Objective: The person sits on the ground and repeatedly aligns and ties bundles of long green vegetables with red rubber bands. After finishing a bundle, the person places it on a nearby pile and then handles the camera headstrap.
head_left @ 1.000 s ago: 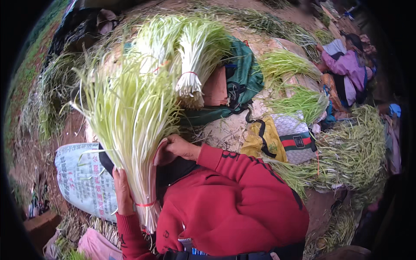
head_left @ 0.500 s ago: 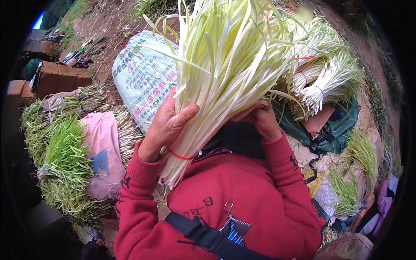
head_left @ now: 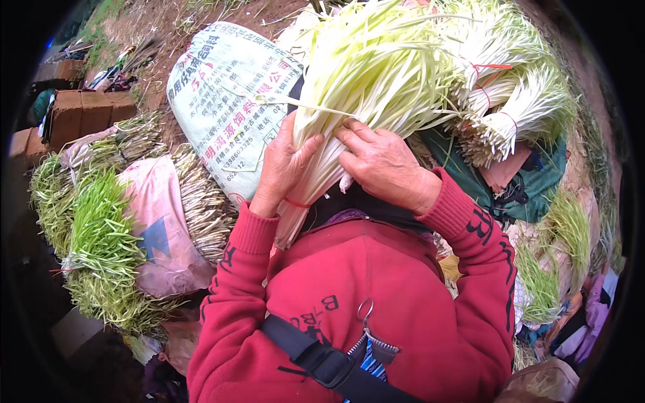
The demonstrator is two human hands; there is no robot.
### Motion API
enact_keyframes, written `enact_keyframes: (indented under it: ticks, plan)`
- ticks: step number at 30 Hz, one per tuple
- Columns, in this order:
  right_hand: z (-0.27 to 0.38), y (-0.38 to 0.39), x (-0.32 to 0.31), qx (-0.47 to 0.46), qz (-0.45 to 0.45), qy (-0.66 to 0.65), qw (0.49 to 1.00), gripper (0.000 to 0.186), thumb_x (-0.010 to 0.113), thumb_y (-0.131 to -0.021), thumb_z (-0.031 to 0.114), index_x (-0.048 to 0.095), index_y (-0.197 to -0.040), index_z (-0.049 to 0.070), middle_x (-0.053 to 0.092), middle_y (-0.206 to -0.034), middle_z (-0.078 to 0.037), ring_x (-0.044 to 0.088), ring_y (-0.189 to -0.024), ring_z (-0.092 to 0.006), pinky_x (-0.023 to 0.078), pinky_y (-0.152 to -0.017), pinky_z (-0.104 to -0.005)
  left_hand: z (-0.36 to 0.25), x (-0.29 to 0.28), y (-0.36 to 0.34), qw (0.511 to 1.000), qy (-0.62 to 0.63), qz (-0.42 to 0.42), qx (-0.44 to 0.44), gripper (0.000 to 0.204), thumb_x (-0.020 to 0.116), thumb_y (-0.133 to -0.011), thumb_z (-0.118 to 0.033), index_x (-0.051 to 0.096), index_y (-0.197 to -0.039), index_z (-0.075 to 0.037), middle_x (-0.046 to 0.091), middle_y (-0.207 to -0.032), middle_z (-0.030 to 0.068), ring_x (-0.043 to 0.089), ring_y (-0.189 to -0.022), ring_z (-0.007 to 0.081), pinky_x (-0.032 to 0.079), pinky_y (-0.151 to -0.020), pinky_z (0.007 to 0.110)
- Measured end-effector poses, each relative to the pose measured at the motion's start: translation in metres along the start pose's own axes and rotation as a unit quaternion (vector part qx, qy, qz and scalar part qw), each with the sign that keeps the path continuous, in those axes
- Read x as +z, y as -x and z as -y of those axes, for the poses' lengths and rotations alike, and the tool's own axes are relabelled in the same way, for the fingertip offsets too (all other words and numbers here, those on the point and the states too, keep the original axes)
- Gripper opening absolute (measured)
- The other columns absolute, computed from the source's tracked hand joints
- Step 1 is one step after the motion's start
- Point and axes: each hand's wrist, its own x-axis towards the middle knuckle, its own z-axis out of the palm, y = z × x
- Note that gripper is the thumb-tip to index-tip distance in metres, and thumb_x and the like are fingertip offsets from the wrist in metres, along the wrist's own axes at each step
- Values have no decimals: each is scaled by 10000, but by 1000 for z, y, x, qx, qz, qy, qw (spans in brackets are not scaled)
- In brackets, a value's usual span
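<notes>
A thick bunch of pale, flat-leaved chives (head_left: 376, 74) lies tilted across my lap, its leaves spreading up and away from me. Near the white cut ends, a red band (head_left: 297, 203) circles the stalks. My left hand (head_left: 281, 164) wraps the left side of the bunch above that band, thumb over the front. On the front of the stalks rests my right hand (head_left: 388, 160), its fingers bent and pressed together on the leaves. Whether a single leaf is pinched there is too small to make out.
A printed pale sack (head_left: 232, 101) leans beyond my left hand. Tied bunches (head_left: 510, 124) are stacked at the right on a dark green cloth (head_left: 544, 195). Greener bundles (head_left: 104, 221) and a pink cloth (head_left: 164, 215) lie at the left. Loose leaves (head_left: 537, 285) lie at lower right.
My right hand has come from behind the bunch to its front and closed on the leaves. The bunch sits higher, and its leaves have tipped away from me.
</notes>
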Motion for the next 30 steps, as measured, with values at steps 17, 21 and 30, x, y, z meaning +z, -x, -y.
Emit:
enact_keyframes:
  ticks: [17,21,30]
  plan:
    - [8,9,16,104,2,-3,995,115,620,-697,96,614,-763,1,626,-1143,-218,592,-1082,-378,540,-833,-392,5,-7,-19,986,-144,28,79,1086,765,-724,-542,206,-1503,-32,463,-1364,274,494,-1239,384,418,-1017,385]
    - [5,10,10,102,35,3,994,89,609,-691,59,600,-771,21,619,-1180,-183,574,-1121,-365,532,-846,-398,2,-16,-26,976,-180,88,83,1034,788,-732,-290,169,-1526,-56,418,-1435,247,442,-1319,328,356,-1085,366]
    - [0,19,23,65,-7,5,998,115,637,-682,119,568,-699,27,627,-1174,-187,600,-1085,-370,547,-818,-384,13,-16,-15,938,-276,-103,182,807,742,-732,-170,401,-1459,-249,368,-1485,174,342,-1375,380,408,-1045,416]
